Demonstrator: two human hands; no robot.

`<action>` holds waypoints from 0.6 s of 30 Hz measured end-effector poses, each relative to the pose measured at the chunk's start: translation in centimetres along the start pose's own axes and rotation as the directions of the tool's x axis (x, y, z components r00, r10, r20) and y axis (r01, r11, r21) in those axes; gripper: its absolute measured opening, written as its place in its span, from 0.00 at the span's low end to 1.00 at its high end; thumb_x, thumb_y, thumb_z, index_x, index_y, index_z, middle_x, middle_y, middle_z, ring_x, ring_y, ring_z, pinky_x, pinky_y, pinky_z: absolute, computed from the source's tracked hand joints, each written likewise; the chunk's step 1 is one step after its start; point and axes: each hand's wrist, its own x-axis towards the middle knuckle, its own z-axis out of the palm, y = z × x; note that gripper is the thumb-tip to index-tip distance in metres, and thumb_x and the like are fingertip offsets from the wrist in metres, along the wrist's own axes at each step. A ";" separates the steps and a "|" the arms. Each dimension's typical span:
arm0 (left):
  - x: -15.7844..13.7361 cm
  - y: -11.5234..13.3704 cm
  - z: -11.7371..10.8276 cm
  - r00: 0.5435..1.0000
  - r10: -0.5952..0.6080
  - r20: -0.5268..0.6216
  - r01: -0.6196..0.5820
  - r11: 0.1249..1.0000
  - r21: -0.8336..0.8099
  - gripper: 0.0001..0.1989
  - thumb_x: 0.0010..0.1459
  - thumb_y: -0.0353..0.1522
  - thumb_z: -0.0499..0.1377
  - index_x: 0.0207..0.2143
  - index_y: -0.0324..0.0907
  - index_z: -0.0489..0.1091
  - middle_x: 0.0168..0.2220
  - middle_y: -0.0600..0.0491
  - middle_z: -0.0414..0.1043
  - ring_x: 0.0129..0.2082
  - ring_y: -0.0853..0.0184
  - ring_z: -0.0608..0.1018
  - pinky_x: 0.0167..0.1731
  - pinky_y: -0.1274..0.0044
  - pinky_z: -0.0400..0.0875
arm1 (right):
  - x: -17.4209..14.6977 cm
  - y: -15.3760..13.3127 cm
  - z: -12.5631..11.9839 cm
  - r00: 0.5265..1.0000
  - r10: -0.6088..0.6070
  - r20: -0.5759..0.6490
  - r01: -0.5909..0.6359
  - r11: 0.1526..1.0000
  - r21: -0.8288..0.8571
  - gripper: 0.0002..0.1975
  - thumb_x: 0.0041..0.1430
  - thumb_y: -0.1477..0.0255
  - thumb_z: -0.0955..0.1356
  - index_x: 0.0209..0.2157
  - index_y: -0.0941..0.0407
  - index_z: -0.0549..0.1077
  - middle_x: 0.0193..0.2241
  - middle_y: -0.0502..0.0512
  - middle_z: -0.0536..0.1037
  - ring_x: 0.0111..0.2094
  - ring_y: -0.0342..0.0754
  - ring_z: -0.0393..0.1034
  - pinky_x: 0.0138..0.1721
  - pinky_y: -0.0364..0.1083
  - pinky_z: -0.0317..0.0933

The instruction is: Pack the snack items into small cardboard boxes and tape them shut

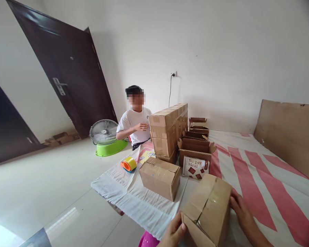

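Note:
Between my two hands is a closed cardboard box point(208, 206), its top flaps folded together along a seam. My left hand point(173, 230) grips its near left corner, thumb against the side. On the far right side, my right hand point(243, 211) presses its fingers to the box wall. A second closed cardboard box point(159, 175) lies just beyond, to the left. Behind the held box, a packet labelled Su-per Meal point(195, 167) leans against an open cardboard box point(197, 151).
A tape dispenser point(129, 164) lies near the left table edge. Stacked taped boxes point(163, 128) stand mid-table, with a person point(136, 123) behind them. Several open boxes line up toward the wall. A cardboard sheet point(288, 133) leans at right. A fan point(104, 132) sits on the floor.

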 end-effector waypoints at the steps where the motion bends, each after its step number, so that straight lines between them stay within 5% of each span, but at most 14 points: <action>1: 0.6 0.1 0.7 1.000 -0.015 0.021 0.015 1.000 0.008 0.30 0.59 0.53 0.53 0.57 0.47 0.67 0.57 0.46 0.69 0.61 0.52 0.65 0.63 0.61 0.55 | -1.3 1.1 -1.9 0.998 0.057 -0.037 -0.057 0.998 -0.010 0.25 0.52 0.47 0.64 0.41 0.52 0.73 0.39 0.58 0.80 0.41 0.58 0.75 0.37 0.52 0.72; 5: 3.0 -1.1 3.6 0.985 -0.034 -0.168 0.052 0.993 0.103 0.28 0.60 0.51 0.52 0.55 0.44 0.67 0.55 0.43 0.70 0.58 0.54 0.69 0.60 0.61 0.59 | -8.1 3.8 -8.4 0.979 0.156 -0.134 -0.166 0.984 -0.061 0.24 0.46 0.49 0.69 0.38 0.51 0.70 0.33 0.56 0.78 0.32 0.55 0.74 0.32 0.49 0.70; 8: 4.4 -2.0 5.4 0.926 -0.015 -0.378 0.101 0.973 0.209 0.29 0.57 0.52 0.55 0.53 0.43 0.66 0.52 0.42 0.70 0.53 0.53 0.72 0.53 0.60 0.67 | -12.4 2.1 -11.2 0.988 0.092 -0.122 -0.115 0.975 -0.192 0.22 0.48 0.51 0.70 0.38 0.52 0.69 0.30 0.54 0.77 0.30 0.52 0.72 0.33 0.48 0.69; 11: 4.5 -1.1 6.5 0.892 0.121 -0.435 0.023 0.950 0.313 0.22 0.63 0.47 0.51 0.53 0.44 0.64 0.52 0.43 0.68 0.52 0.57 0.72 0.50 0.63 0.68 | -13.1 0.1 -13.9 0.997 -0.028 -0.066 0.003 0.935 -0.355 0.16 0.56 0.55 0.65 0.38 0.52 0.71 0.34 0.56 0.77 0.37 0.53 0.72 0.41 0.50 0.67; 15: 2.6 1.7 7.4 0.835 0.491 -0.248 -0.299 0.783 0.545 0.19 0.66 0.42 0.48 0.55 0.45 0.61 0.56 0.42 0.61 0.58 0.55 0.66 0.55 0.59 0.63 | -11.7 1.3 -17.9 0.992 -0.080 -0.098 -0.006 0.744 -0.668 0.16 0.54 0.59 0.65 0.39 0.53 0.73 0.42 0.62 0.77 0.47 0.60 0.69 0.50 0.59 0.62; 18: 1.4 3.0 8.3 0.828 0.560 0.036 -0.429 0.590 0.684 0.17 0.63 0.38 0.55 0.53 0.44 0.64 0.58 0.41 0.57 0.61 0.51 0.62 0.57 0.55 0.61 | -11.4 4.0 -19.5 0.998 0.041 -0.056 -0.069 0.610 -0.789 0.17 0.52 0.63 0.64 0.42 0.54 0.74 0.42 0.62 0.78 0.45 0.62 0.70 0.48 0.60 0.63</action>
